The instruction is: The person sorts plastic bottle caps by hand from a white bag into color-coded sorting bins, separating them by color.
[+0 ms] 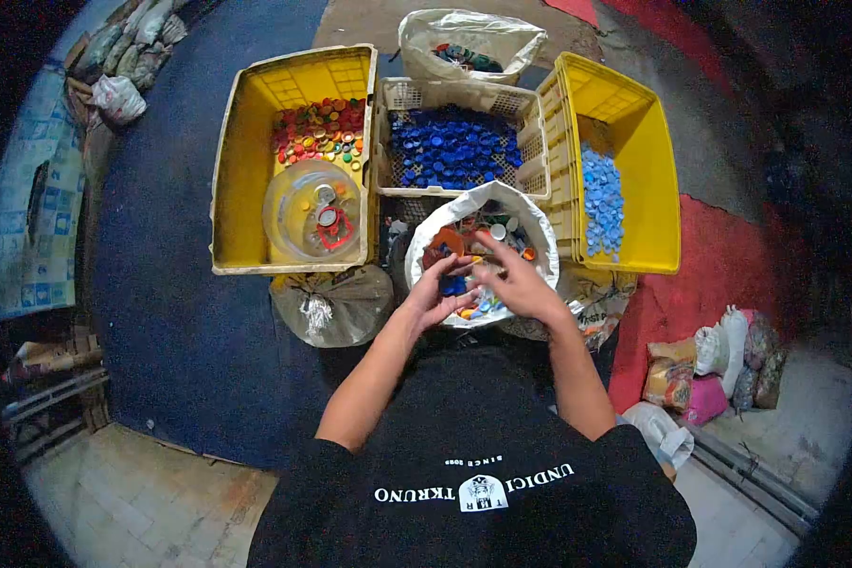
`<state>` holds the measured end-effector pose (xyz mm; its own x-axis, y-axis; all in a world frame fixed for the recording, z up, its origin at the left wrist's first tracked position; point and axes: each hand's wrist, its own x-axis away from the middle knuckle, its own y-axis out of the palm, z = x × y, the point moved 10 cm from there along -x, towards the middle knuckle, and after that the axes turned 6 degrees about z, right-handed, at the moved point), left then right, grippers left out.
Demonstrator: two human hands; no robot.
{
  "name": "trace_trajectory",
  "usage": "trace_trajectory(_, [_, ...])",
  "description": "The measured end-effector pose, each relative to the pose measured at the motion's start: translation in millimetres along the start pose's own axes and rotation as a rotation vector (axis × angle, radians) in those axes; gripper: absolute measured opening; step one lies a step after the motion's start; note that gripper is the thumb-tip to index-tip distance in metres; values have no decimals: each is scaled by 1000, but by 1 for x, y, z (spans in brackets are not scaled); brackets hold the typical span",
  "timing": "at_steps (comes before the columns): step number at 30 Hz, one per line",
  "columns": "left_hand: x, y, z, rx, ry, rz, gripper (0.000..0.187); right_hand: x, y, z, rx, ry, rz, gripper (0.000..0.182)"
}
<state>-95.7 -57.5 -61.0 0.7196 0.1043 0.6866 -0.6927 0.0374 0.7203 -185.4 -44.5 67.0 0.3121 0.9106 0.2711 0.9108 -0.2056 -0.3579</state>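
- Your left hand (435, 295) is cupped, palm turned up, over the near edge of the white sack (540, 248) of mixed bottle caps (464, 244); its fingers curl loosely around a few caps resting in the palm.
- Your right hand (513, 282) lies just beside the left one, fingertips drawn narrow toward the left palm; whether they actually pinch a cap you cannot tell, as the backs of the fingers hide it.
- The mixed caps lie directly under and just beyond both sets of fingers, inside the open mouth of the sack.
- Beyond your fingertips stands a white crate (399, 95) filled with dark blue caps (452, 144).
- To the left of your left fingers sits a yellow crate (237, 170) holding red, orange and yellow caps (320, 128) at its far end and a clear round lid (305, 213) nearer you.
- To the right of your right fingers a second yellow crate (648, 161) holds light blue caps (602, 197).
- Just left of your left wrist, below the first yellow crate, rests a tied grey sack (333, 305).
- Farthest from your fingers, past the white crate, an open plastic bag (471, 40) holds a few dark caps.
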Motion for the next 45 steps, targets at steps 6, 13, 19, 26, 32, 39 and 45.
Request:
trace_trajectory(6, [1,-25,31,-985,318,85,32,33,29,143,563,185,-38,30])
trace_trajectory(13, [-4,-4,-47,-2071,368,-67,24,100,44,179,754,364,-261,33])
trace_trajectory(19, [2,-25,-72,-2520,-210,-232,31,82,35,188,796,568,-244,35])
trace_trajectory(26, [26,-22,-52,-2565,-198,-147,28,62,62,234,914,625,-446,31])
trace_trajectory(32, [37,-36,-51,-2531,-120,-45,26,13,24,192,676,539,-56,31])
trace_trajectory(39, [42,-13,-42,-2514,-10,-81,23,17,61,199,446,307,-288,25])
trace_trajectory(45, [28,-6,-64,-2546,261,-118,18,45,92,267,928,405,-621,30])
